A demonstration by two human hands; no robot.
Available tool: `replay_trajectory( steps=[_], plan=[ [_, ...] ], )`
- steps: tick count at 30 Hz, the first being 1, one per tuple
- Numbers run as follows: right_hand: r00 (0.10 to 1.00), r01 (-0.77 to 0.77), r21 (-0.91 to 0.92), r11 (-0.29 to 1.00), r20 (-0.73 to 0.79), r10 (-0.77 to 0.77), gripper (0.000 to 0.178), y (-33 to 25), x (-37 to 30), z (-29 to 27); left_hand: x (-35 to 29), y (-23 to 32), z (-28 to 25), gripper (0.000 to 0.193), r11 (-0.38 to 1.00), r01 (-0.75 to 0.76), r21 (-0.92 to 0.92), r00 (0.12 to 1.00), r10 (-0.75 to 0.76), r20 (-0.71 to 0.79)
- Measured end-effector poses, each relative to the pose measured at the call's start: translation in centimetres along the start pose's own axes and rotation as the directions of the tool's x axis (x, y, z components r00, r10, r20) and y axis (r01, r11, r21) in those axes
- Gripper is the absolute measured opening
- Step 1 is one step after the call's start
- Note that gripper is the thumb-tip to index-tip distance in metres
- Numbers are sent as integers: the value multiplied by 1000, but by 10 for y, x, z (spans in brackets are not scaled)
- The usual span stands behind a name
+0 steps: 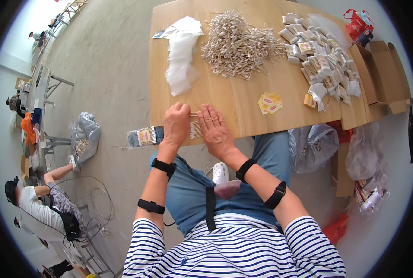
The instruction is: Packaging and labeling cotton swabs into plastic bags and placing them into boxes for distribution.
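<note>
My left hand point(176, 122) is at the table's near edge, fingers curled closed around the ends of a few cotton swabs point(194, 114). Beside it, my right hand point(214, 129) lies with fingers stretched out flat, its fingertips by the other ends of those swabs; a ring shows on a finger. Between the two hands a row of cotton swabs point(196, 130) lies side by side on the wood. Left of my left hand, a clear pack of swabs with a yellow card point(146, 136) juts past the table edge. What lies under my right palm is hidden.
A large heap of loose swabs point(239, 44) covers the table's far middle. Clear bags point(181, 60) lie to its left, yellow cards point(270, 103) nearer right, piled packs point(324, 62) far right. An open cardboard box point(371, 69) stands beyond. A person point(44, 208) sits at left.
</note>
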State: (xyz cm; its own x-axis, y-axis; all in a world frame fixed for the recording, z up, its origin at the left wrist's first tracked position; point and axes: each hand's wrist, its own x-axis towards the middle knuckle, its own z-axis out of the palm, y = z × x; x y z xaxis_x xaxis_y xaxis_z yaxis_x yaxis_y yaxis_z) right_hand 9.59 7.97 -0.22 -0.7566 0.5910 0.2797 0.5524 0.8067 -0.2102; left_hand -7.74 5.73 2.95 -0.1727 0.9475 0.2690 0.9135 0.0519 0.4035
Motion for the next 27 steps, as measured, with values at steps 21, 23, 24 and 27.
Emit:
replay_trajectory(
  steps=[21, 23, 24, 27],
  plan=[
    [996, -61, 68, 996, 69, 57, 77, -8, 4, -7, -41, 17, 6, 33, 450, 193, -872, 907, -420, -17],
    [992, -90, 100, 991, 93, 80, 78, -15, 7, -5, -47, 35, 18, 46, 518, 121, -847, 932, -353, -83],
    [993, -101, 41, 994, 59, 98, 78, -19, 9, -1, -45, 39, 19, 46, 512, 122, -850, 929, -360, -83],
    [990, -141, -14, 990, 24, 141, 78, -33, 14, 6, -41, 40, 20, 54, 428, 141, -893, 920, -389, -41]
  ],
)
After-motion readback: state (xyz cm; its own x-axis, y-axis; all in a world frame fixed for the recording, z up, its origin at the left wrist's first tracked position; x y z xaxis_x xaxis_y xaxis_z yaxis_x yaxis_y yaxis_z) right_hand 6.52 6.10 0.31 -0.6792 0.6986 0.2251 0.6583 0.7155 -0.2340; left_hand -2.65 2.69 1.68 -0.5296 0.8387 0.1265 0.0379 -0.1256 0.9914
